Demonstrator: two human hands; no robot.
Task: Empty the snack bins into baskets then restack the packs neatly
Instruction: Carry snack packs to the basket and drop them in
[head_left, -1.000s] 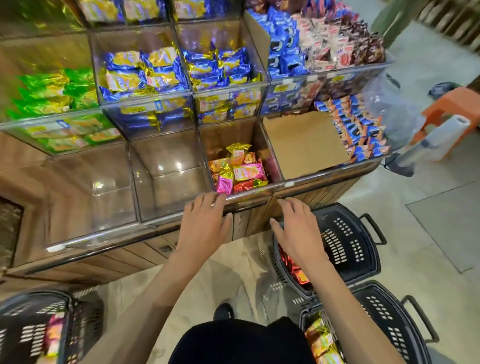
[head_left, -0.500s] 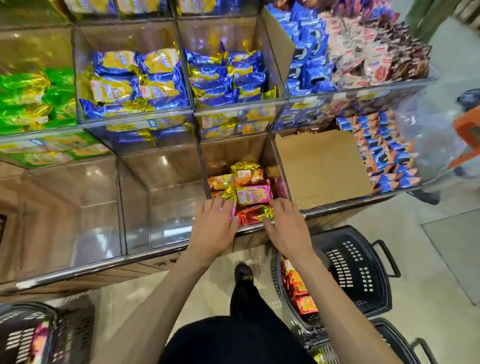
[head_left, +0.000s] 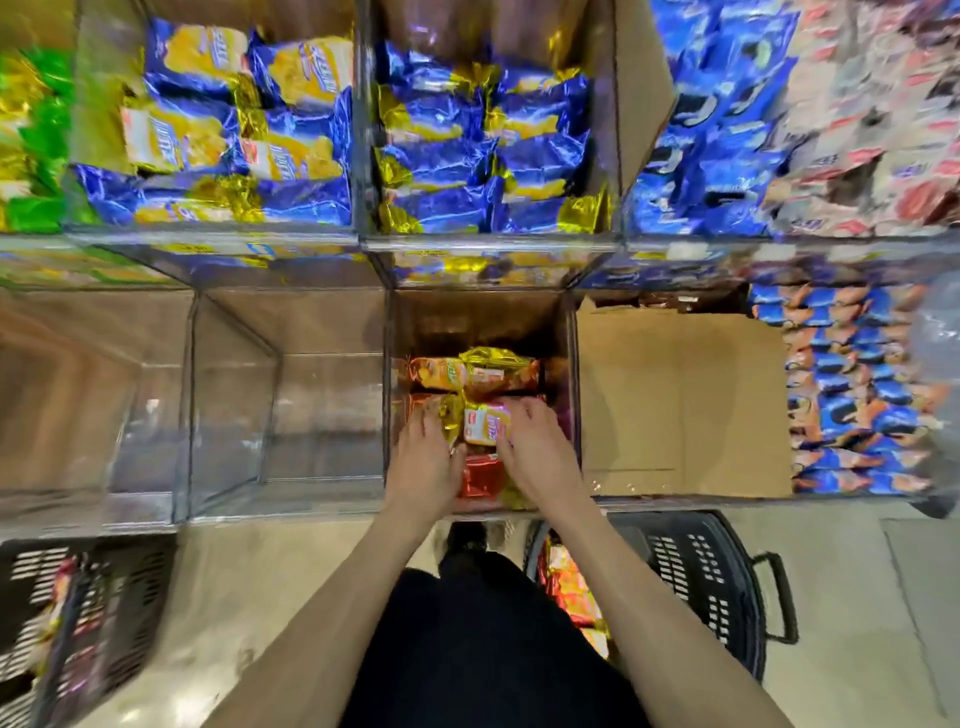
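Snack packs (head_left: 475, 371) remain only in one lower clear bin (head_left: 572, 364); all positions below are referenced to that bin. Contents: an orange pack at the back, long axis side to side; a pink-and-yellow pack (head_left: 488, 423) mid-bin; a red pack (head_left: 480, 475) against the front wall, partly hidden. Both hands are inside the bin, reaching over its front edge. Right hand (head_left: 540, 454): fingers curled over the right end of the pink-and-yellow pack, thumb under its near edge, so it grips that pack. Left hand (head_left: 423, 460): fingers bent over a gold-crimped pack just left of it; motion blur prevents telling whether that clasp has closed. The pink-and-yellow pack lies between the two hands, apparently crosswise, with the right hand nearer. Judgement: step in hand is clearing the last bin, so the lift should go up and back over the front edge. Black basket (head_left: 701, 577) stands on the floor below the bin's front right corner and already holds packs. Cardboard sheet (head_left: 675, 395) covers the compartment to the bin's right.
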